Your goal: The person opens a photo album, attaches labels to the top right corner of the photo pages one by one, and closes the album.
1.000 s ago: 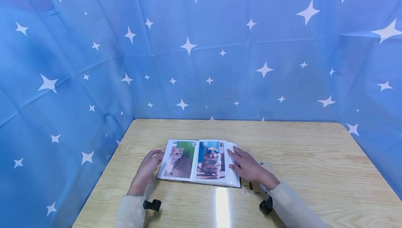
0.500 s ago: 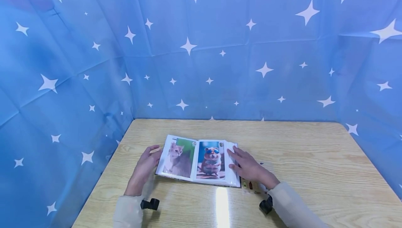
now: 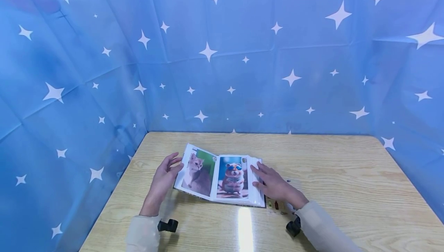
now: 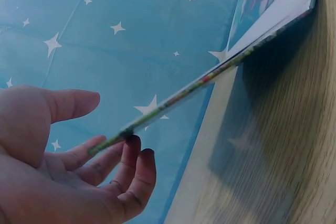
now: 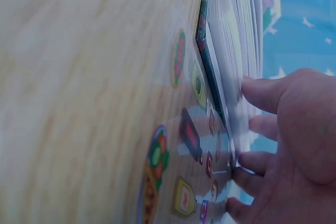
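A photo album (image 3: 213,194) lies spread on the table, with a cat photo (image 3: 197,173) on the left page and a hamster in sunglasses (image 3: 233,178) on the right. Its left cover (image 4: 173,98) tilts up off the table. My left hand (image 3: 160,182) supports that cover's outer edge from beneath on slightly bent fingers; in the left wrist view the thumb (image 4: 76,103) stays apart from it. My right hand (image 3: 274,184) rests with extended fingers along the right page edges (image 5: 233,66), thumb touching the page stack.
A clear sticker sheet (image 5: 190,136) with food and bottle pictures lies partly beneath the album's right side and my right wrist. The wooden table (image 3: 347,182) meets a blue star-patterned curtain (image 3: 249,71) at the back and sides.
The album's left cover has risen from lying nearly flat to a clear tilt, its outer edge lifted by my left hand. My right hand keeps its place on the right pages.
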`<state>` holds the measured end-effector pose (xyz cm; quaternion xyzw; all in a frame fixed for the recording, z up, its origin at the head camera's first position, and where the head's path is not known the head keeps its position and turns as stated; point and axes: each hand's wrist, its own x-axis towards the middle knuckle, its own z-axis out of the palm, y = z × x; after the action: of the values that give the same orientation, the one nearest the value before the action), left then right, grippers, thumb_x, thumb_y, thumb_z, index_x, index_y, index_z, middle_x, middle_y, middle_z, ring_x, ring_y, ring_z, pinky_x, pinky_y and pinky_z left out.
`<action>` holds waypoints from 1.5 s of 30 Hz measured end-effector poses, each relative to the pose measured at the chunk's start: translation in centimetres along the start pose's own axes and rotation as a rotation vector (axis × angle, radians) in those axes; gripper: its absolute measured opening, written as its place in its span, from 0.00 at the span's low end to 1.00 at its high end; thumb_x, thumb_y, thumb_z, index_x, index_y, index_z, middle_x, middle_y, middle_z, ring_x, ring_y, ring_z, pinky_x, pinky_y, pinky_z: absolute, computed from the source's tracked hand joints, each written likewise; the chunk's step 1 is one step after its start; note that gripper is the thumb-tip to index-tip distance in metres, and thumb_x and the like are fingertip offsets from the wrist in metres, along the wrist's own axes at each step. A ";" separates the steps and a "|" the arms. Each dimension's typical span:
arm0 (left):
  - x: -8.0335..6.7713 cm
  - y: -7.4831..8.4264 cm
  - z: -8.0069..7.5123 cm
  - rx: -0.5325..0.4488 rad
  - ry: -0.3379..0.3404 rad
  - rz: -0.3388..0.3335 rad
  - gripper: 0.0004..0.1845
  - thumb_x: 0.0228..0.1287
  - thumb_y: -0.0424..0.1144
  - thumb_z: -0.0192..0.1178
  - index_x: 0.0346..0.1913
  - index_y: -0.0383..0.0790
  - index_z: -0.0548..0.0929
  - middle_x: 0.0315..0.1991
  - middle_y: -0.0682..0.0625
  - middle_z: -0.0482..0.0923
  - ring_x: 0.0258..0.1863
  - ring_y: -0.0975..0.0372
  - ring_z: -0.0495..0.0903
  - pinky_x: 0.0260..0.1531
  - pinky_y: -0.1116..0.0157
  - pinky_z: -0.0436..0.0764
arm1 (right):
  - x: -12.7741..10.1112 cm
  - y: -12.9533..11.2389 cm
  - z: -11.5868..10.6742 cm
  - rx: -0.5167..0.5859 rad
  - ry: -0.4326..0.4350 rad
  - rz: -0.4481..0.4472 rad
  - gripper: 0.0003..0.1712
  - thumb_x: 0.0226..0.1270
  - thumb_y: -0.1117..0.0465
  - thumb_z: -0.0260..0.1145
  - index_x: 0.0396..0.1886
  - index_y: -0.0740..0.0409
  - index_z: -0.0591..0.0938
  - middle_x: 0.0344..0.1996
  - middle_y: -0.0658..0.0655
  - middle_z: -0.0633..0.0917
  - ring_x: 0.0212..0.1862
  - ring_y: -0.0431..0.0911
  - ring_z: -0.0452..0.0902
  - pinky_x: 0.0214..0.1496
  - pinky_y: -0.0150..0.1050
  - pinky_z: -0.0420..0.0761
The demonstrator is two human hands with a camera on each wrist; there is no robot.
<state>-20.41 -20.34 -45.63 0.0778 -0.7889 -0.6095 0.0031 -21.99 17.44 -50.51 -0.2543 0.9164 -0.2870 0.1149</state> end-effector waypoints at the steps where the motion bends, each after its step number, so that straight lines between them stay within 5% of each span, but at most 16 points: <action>1: 0.0 0.0 0.1 0.003 0.005 0.003 0.28 0.72 0.38 0.57 0.72 0.45 0.65 0.66 0.43 0.71 0.63 0.49 0.74 0.63 0.54 0.72 | 0.0 0.0 0.0 -0.002 -0.001 0.001 0.35 0.79 0.53 0.54 0.79 0.58 0.56 0.77 0.69 0.51 0.77 0.65 0.45 0.74 0.67 0.50; 9: -0.2 0.8 0.9 0.001 0.007 0.067 0.28 0.67 0.33 0.62 0.69 0.47 0.69 0.65 0.47 0.74 0.55 0.54 0.78 0.53 0.65 0.76 | 0.0 -0.1 -0.1 -0.004 -0.002 -0.005 0.35 0.79 0.53 0.54 0.78 0.59 0.56 0.77 0.70 0.51 0.77 0.66 0.45 0.73 0.67 0.49; 25: -0.7 2.7 3.8 -0.001 -0.064 0.195 0.34 0.60 0.26 0.66 0.68 0.50 0.71 0.63 0.49 0.76 0.49 0.54 0.79 0.46 0.67 0.79 | 0.0 0.2 0.0 0.000 -0.008 -0.013 0.36 0.79 0.52 0.53 0.79 0.59 0.55 0.77 0.70 0.50 0.77 0.65 0.44 0.74 0.67 0.48; 36: -0.8 3.0 6.8 0.009 -0.107 0.286 0.36 0.57 0.25 0.67 0.69 0.46 0.70 0.62 0.47 0.76 0.46 0.55 0.78 0.45 0.63 0.77 | 0.0 0.1 0.0 -0.011 0.004 -0.021 0.35 0.79 0.52 0.54 0.78 0.62 0.56 0.76 0.72 0.51 0.76 0.67 0.46 0.73 0.68 0.49; 45: -1.1 3.2 8.6 0.082 -0.131 0.326 0.35 0.61 0.28 0.66 0.70 0.46 0.68 0.64 0.47 0.73 0.58 0.49 0.73 0.56 0.47 0.73 | 0.0 0.0 0.0 -0.007 -0.008 -0.005 0.35 0.79 0.53 0.54 0.78 0.60 0.56 0.77 0.71 0.51 0.77 0.66 0.44 0.74 0.67 0.47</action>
<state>-20.54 -11.14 -44.61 -0.0912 -0.8139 -0.5719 0.0472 -21.99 17.48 -50.49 -0.2583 0.9162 -0.2832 0.1169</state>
